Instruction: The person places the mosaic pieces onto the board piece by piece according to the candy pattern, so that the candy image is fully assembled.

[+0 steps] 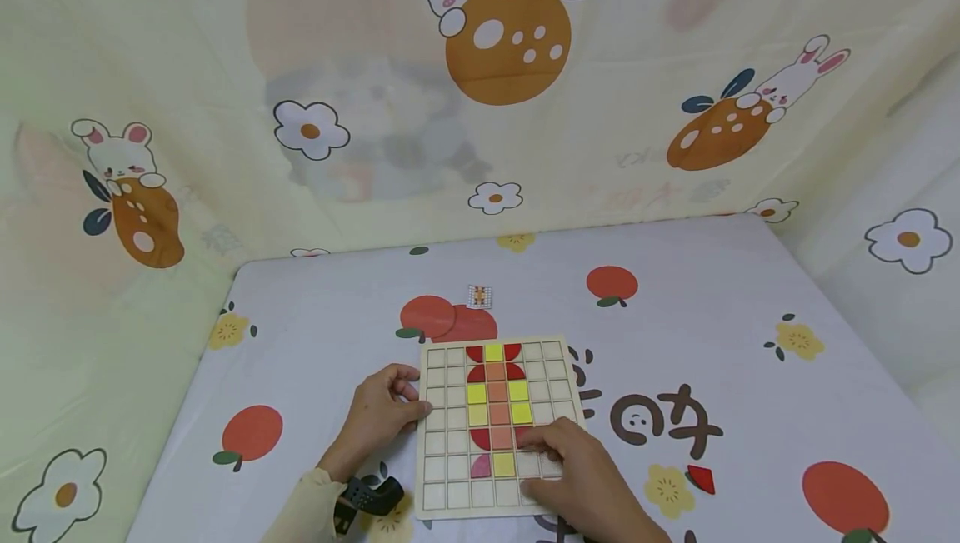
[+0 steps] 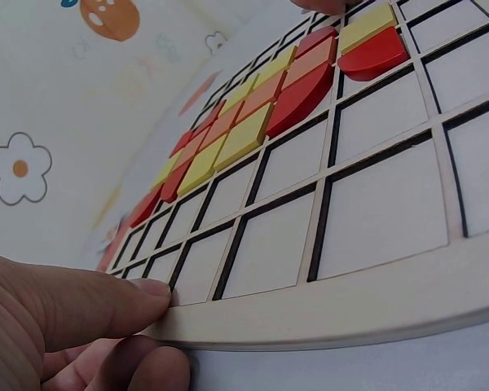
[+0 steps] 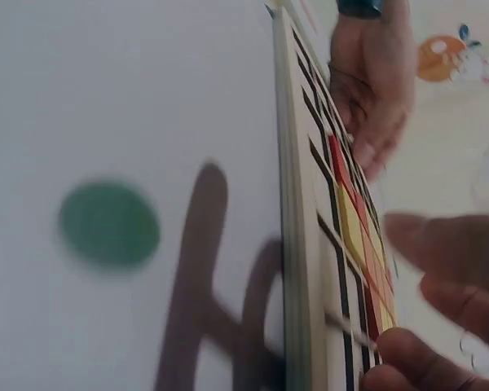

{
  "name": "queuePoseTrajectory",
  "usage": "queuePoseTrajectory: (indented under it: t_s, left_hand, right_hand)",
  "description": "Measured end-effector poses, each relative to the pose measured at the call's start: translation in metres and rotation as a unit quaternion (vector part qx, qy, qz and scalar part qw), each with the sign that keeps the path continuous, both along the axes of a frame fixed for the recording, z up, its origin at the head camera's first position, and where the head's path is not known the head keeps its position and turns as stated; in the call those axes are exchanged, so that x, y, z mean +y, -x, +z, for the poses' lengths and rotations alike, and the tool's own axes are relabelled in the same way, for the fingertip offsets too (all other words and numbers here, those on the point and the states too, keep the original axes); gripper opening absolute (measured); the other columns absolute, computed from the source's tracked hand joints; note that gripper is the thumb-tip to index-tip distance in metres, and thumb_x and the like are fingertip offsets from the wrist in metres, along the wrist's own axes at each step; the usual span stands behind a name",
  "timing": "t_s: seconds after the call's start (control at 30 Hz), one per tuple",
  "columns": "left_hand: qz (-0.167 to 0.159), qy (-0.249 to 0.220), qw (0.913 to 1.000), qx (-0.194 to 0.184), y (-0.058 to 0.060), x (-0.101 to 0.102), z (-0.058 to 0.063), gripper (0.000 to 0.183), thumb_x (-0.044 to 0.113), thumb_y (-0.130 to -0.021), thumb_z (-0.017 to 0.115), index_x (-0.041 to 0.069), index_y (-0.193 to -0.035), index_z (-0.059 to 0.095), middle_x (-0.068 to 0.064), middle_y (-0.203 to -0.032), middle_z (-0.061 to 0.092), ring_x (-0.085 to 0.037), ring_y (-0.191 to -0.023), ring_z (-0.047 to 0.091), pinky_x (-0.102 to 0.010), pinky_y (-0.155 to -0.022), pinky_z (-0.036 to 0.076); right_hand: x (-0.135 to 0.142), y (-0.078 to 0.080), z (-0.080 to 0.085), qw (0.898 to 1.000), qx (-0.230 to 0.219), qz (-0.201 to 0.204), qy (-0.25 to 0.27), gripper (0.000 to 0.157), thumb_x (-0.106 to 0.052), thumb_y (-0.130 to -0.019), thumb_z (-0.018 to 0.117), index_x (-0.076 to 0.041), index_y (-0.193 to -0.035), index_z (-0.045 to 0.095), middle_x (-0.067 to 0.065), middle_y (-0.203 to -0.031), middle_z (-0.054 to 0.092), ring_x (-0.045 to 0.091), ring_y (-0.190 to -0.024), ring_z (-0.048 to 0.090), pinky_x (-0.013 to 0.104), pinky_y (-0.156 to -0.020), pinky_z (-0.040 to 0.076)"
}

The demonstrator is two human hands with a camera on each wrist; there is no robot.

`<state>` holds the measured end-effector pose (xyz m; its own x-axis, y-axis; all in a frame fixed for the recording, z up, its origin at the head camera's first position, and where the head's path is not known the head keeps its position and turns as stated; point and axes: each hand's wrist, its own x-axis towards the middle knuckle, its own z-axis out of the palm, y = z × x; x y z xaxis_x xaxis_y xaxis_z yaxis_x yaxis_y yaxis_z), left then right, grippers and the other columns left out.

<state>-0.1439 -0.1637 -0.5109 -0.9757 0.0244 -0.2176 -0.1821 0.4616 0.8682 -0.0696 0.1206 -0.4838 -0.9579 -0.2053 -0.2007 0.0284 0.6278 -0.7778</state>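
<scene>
A pale wooden grid board [image 1: 450, 493] lies on the table, its middle columns filled with yellow, orange and red tiles. My left hand [image 1: 386, 406] grips the board's left edge, thumb on the top rim and curled fingers at the side; the left wrist view shows this thumb [image 2: 106, 309] close up. Over the lower right cells is my right hand [image 1: 581, 472], its index fingertip touching a red rounded tile [image 1: 522, 435] beside the orange column. The right thumb stands apart from that finger, over a lower cell. A yellow tile [image 1: 505, 465] and a pinkish-red rounded tile [image 1: 481, 466] sit below.
Behind the board lies a small pattern card [image 1: 479, 297]. A red wedge shape [image 1: 701, 479] is on the printed tablecloth [image 1: 337, 318], right of my right hand. A patterned curtain [image 1: 600, 151] rises behind the table and at both sides.
</scene>
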Motion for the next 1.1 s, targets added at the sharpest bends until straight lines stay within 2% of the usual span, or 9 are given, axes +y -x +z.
queuePoseTrajectory:
  t_s: [0.13,0.2,0.43,0.57,0.73,0.8,0.93,1.1]
  left_hand:
    - [0.000,0.000,1.0000,-0.001,0.000,0.000,0.000,0.041,0.002,-0.085,0.083,0.001,-0.121,0.065,-0.005,-0.088,0.061,-0.017,-0.066,0.057,-0.024,-0.056,0.057]
    - [0.000,-0.001,1.0000,-0.001,0.000,0.000,0.000,0.041,0.002,-0.085,0.083,0.001,-0.121,0.065,-0.006,-0.088,0.061,-0.017,-0.067,0.057,-0.024,-0.057,0.057]
    - [-0.001,-0.007,1.0000,0.003,0.000,0.000,-0.002,0.041,0.000,-0.084,0.083,0.001,-0.120,0.066,-0.006,-0.087,0.062,-0.017,-0.065,0.059,-0.025,-0.056,0.057]
    - [0.002,-0.012,0.9999,0.001,0.000,-0.001,-0.004,0.041,-0.001,-0.083,0.083,0.002,-0.120,0.066,-0.006,-0.087,0.063,-0.017,-0.064,0.059,-0.026,-0.055,0.057]
    - [0.003,-0.016,0.9999,0.000,0.001,-0.001,-0.003,0.041,-0.001,-0.083,0.083,0.001,-0.120,0.066,-0.006,-0.087,0.063,-0.017,-0.065,0.060,-0.027,-0.056,0.058]
    - [0.002,-0.015,0.9999,0.000,0.001,-0.001,-0.003,0.041,-0.001,-0.083,0.083,0.001,-0.121,0.066,-0.006,-0.087,0.063,-0.017,-0.065,0.060,-0.027,-0.056,0.058]
    - [0.000,-0.013,0.9999,0.000,0.001,-0.001,-0.002,0.042,-0.001,-0.084,0.083,0.001,-0.121,0.065,-0.006,-0.088,0.063,-0.017,-0.065,0.060,-0.026,-0.056,0.058]
    - [0.000,-0.012,0.9999,0.002,0.001,0.000,-0.003,0.042,-0.001,-0.083,0.083,0.000,-0.121,0.065,-0.006,-0.088,0.063,-0.017,-0.065,0.059,-0.026,-0.056,0.058]
  right_hand:
    - [0.016,-0.005,0.004,0.999,-0.010,-0.048,0.001,0.051,-0.024,-0.075,0.093,-0.027,-0.122,0.073,-0.006,-0.120,0.064,0.015,-0.104,0.056,0.031,-0.088,0.055]
    - [0.027,-0.007,0.005,0.998,0.000,-0.067,-0.004,0.054,-0.025,-0.076,0.093,-0.023,-0.126,0.072,-0.004,-0.126,0.064,0.018,-0.109,0.057,0.035,-0.091,0.057]
    - [0.070,-0.014,0.002,0.990,0.025,-0.123,-0.072,0.059,-0.025,-0.080,0.091,-0.013,-0.134,0.069,0.009,-0.136,0.063,0.029,-0.119,0.059,0.048,-0.093,0.058]
    - [0.097,-0.016,-0.001,0.981,0.026,-0.158,-0.111,0.058,-0.024,-0.081,0.089,-0.008,-0.133,0.068,0.016,-0.132,0.063,0.032,-0.110,0.061,0.048,-0.087,0.057]
    - [0.126,-0.017,-0.006,0.973,-0.005,-0.190,-0.134,0.057,-0.027,-0.084,0.087,-0.004,-0.133,0.068,0.019,-0.122,0.063,0.033,-0.102,0.062,0.047,-0.081,0.059]
    - [0.135,-0.017,-0.008,0.969,-0.013,-0.203,-0.143,0.056,-0.029,-0.083,0.088,-0.005,-0.131,0.069,0.018,-0.118,0.063,0.033,-0.102,0.062,0.043,-0.078,0.058]
    - [0.148,-0.019,-0.011,0.963,-0.033,-0.219,-0.152,0.056,-0.033,-0.082,0.088,-0.006,-0.128,0.071,0.012,-0.106,0.063,0.028,-0.093,0.058,0.032,-0.068,0.050]
    - [0.156,-0.021,-0.014,0.958,-0.065,-0.223,-0.167,0.058,-0.034,-0.082,0.088,0.001,-0.125,0.071,0.008,-0.095,0.059,0.026,-0.088,0.054,0.031,-0.063,0.045]
